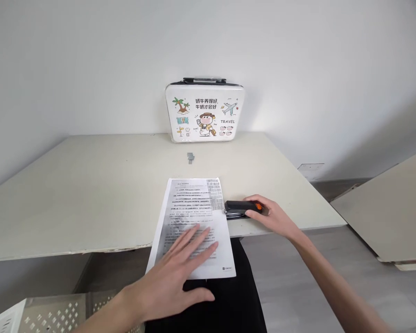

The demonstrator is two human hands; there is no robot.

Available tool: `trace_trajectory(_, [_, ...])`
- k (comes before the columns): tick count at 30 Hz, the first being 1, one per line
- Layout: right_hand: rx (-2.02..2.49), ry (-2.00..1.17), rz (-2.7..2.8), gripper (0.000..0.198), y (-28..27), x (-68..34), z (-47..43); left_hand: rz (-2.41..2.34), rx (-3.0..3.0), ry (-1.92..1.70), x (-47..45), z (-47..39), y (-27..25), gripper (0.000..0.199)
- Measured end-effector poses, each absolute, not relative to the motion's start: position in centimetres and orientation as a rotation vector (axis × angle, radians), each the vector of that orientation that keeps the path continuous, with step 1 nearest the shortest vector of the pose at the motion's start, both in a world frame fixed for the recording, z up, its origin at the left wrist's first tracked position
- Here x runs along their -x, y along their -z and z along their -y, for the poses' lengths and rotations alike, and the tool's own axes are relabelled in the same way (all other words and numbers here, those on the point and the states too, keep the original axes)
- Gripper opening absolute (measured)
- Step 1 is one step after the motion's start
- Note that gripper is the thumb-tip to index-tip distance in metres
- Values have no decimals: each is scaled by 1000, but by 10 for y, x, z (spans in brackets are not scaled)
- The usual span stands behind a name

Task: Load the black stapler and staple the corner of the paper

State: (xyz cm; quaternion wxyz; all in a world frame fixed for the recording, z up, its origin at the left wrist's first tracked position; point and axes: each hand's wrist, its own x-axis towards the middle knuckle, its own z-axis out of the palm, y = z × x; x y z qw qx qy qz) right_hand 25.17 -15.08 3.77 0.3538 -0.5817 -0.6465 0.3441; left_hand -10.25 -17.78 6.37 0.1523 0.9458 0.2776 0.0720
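Printed paper [190, 199] lies partly on the table, its near end reaching past the front edge over my lap. My left hand [183, 268] rests on the lower part of the page, fingers spread flat. A black stapler [241, 206] with an orange rear part stands at the paper's right edge. My right hand [268, 213] grips it by its back end, thumb on the near side and fingers on the far side. The stapler's front end meets the page's edge; whether paper is inside its jaw I cannot tell.
Strips of staples [190, 157] lie beyond the paper on the white table [107, 194]. A white cartoon-printed case [205, 113] stands upright against the wall. A perforated plastic basket [52, 314] sits low at the left, below the table.
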Motion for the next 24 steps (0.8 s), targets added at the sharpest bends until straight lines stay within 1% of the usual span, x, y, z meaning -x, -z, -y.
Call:
trace_trajectory(1, [1507,-887,1695,34,-42,-251,149,-806,-2692,-221,98,168,-65,90])
trace_trajectory(4, [1547,-826,1716,39,-58,-242,140,-846,-2650,-267,79,126,-62,75])
trace_trajectory(5, [1570,-796,1726,42,-63,-236,137,-836,-2649,-266,70,111,-59,74])
trace_trajectory(7, [1601,-743,1786,47,-71,-223,129,-782,-2665,-266,53,88,-51,78])
trace_trajectory(9, [1621,-693,1871,48,-76,-210,123,-761,-2675,-263,37,74,-42,87])
trace_trajectory(12, [1675,-639,1949,50,-81,-194,117,-741,-2686,-294,23,73,-30,95])
trace_trajectory(16, [1698,-633,2021,54,-83,-184,114,-735,-2702,-375,17,82,-20,91])
trace_trajectory(24, [1756,-617,2068,52,-81,-179,113,-779,-2677,-371,14,88,-17,88])
